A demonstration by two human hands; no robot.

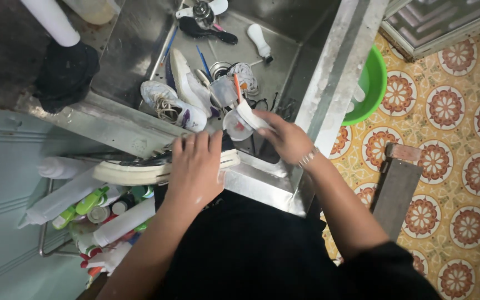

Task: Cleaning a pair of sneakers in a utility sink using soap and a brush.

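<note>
While the person leans over it, the scene goes like this:
Rack: a wire rack [45,244] low on the left, packed with bottles, little room.
Sink edge: the steel sink [134,55] rim runs under both hands; the basin is crowded.
Shoe: a dark shoe with a thick cream sole [134,171] lies sideways on the front rim, smooth and curved.
Left hand [195,166]: flat on the shoe, fingers spread and pressing it down.
White sneakers [176,103]: in the basin, laces loose.
Right hand [287,138]: fingers curled around a white brush [248,116], just above the basin, beside a small cup.
Green bowl [370,83]: round plastic, past the right rim.
Floor: patterned tiles [456,139], open room there.
</note>
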